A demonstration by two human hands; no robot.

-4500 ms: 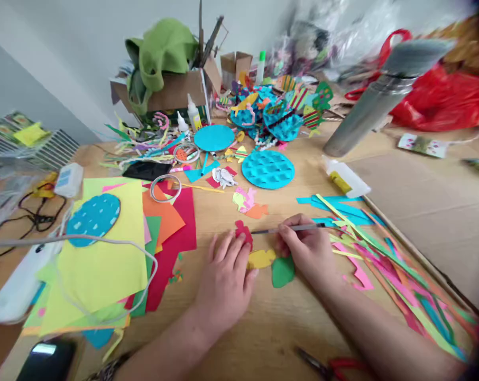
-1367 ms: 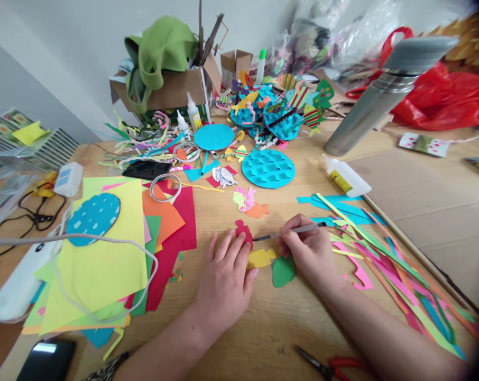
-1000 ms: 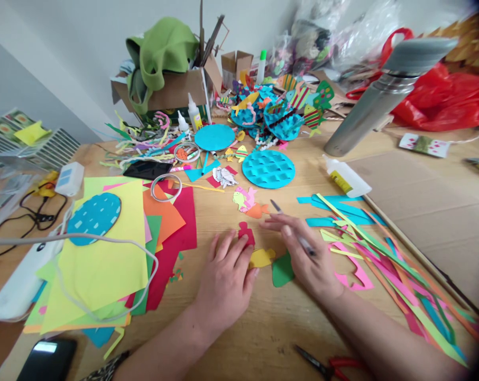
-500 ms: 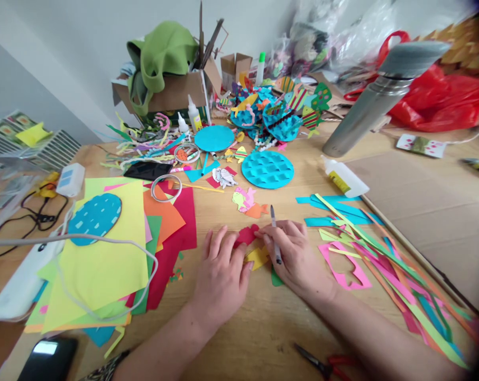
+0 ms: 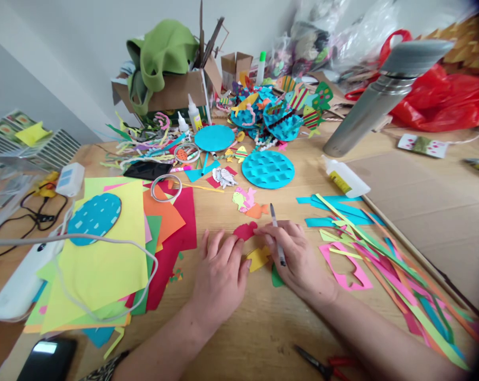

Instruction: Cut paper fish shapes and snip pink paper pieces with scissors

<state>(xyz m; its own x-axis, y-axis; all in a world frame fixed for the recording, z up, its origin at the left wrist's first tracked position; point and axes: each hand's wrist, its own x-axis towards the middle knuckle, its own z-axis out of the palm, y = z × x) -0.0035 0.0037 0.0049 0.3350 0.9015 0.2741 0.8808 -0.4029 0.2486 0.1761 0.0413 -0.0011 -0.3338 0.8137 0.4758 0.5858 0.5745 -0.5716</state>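
My left hand [image 5: 219, 278] lies flat on the wooden table [image 5: 259, 328], fingers spread, fingertips at a red paper cutout [image 5: 244, 230] and a yellow paper cutout [image 5: 258, 258]. My right hand [image 5: 298, 259] rests beside it with a thin pen [image 5: 277, 235] tucked between its fingers, tip pointing away from me. Its fingertips touch the red cutout's right edge. A green paper cutout [image 5: 276, 277] peeks out from under the right hand.
Stacked coloured paper sheets [image 5: 104, 248] with a white cable lie left. Paper strips [image 5: 382, 264] pile up right, near a glue bottle [image 5: 344, 177] and cardboard [image 5: 430, 211]. Blue discs [image 5: 268, 169], fish cutouts, a metal flask [image 5: 382, 95], pliers [image 5: 326, 364] and a phone [image 5: 47, 360] surround.
My right hand stopped drawing, swung the pen upright between its fingers and came down onto the cutouts. The red cutout shifted and turned; the green one is now mostly covered.
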